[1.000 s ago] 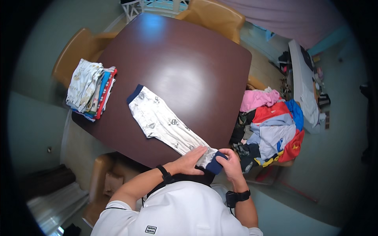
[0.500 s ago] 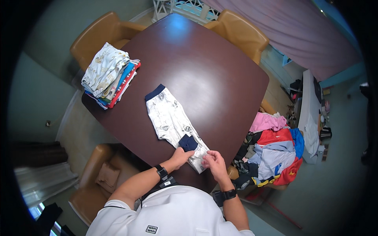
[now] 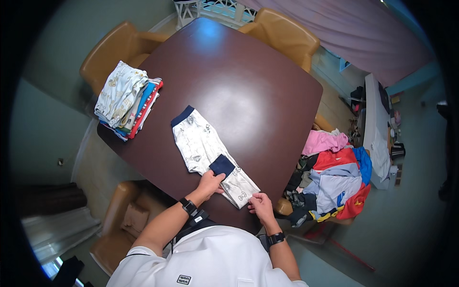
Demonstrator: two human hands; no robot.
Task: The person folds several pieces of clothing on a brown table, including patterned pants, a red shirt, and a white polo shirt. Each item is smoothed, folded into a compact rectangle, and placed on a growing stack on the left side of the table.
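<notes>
White printed trousers [image 3: 203, 143] lie on the brown table, folded lengthwise, with a navy waistband at the far end. The lower part of the legs is turned back, so the navy cuff [image 3: 222, 165] rests on top of the cloth. My left hand [image 3: 209, 185] is closed on the cloth just below this cuff, thumb uppermost. At the near right corner of the fold, my right hand [image 3: 261, 205] pinches the edge of the trousers between thumb and fingers.
A neat stack of folded clothes [image 3: 125, 98] stands on the table's left corner. To the right, a loose heap of clothes [image 3: 334, 177] covers a chair. Tan armchairs [image 3: 282, 36] surround the table [image 3: 258, 86], and one [image 3: 114, 215] is close at my left.
The turned-back cuff now lies flatter and squarer on the trousers. My left hand has shifted slightly left with it; my right hand has moved down to the fold's corner and pinches it.
</notes>
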